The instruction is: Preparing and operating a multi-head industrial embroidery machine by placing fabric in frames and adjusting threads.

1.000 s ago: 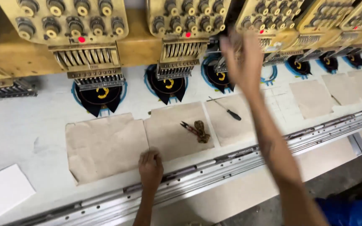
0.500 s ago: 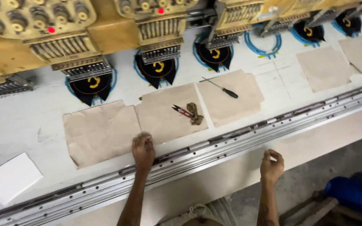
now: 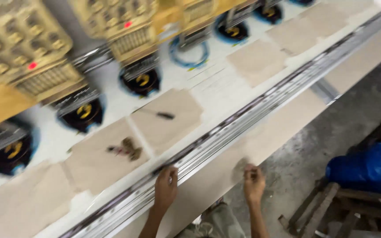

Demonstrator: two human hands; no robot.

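Head view: the left hand (image 3: 166, 188) rests with fingers curled on the metal rail (image 3: 225, 132), holding nothing; the right hand (image 3: 254, 183) looks loosely closed at the tabletop (image 3: 287, 128) edge, apparently empty. Fingers could get pinched if that rail moves.

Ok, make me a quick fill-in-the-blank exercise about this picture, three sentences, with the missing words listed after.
1. The left hand rests on the long metal ____ along the table's front edge.
2. The screwdriver lies on a sheet of ____ paper.
3. To the right of the right hand, a ____ bag sits on a wooden stool.

Missing words: rail; brown; blue
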